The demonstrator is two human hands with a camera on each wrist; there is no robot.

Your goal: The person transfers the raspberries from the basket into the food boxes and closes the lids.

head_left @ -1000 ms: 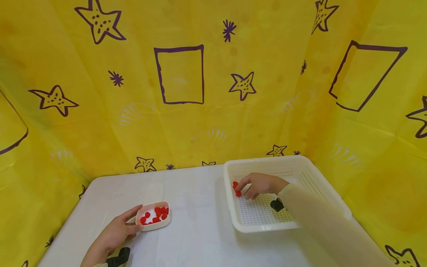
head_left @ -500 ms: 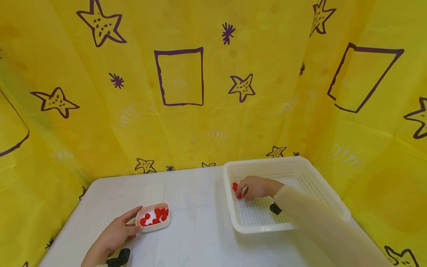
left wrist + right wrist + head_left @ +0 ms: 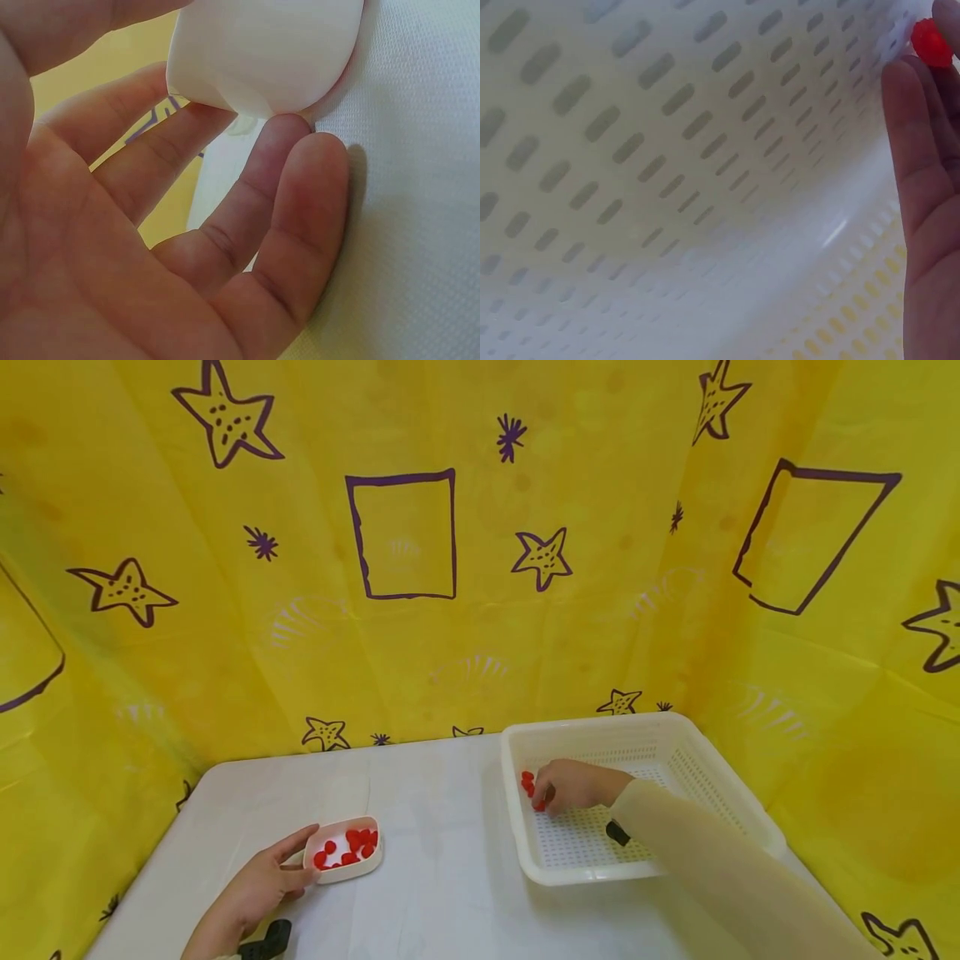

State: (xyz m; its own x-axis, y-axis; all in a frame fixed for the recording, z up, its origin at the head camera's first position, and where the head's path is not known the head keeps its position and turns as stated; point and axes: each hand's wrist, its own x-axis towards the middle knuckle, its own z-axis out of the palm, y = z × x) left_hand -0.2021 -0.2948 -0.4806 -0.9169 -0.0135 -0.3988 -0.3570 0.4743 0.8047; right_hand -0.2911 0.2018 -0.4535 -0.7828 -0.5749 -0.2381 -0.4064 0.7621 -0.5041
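Note:
My left hand grips a small pale box at its left end, thumb on the near side and fingers on the far side. Several small red raspberry-like pieces lie inside it. At the left end of a white perforated basket, my right hand reaches in. Between its thumb and fingers it pinches one red raspberry-like piece, bumpy on the surface. A few more loose red pieces lie by the basket's left wall, partly hidden by the fingers.
Both containers stand on a white-covered table, the basket to the right of the box. Behind the box lies a pale flat piece, hard to make out. A yellow patterned curtain encloses the back and sides.
My right hand has moved slightly nearer and drawn its fingers together on a red raspberry-like piece. The left hand and the box stay in place.

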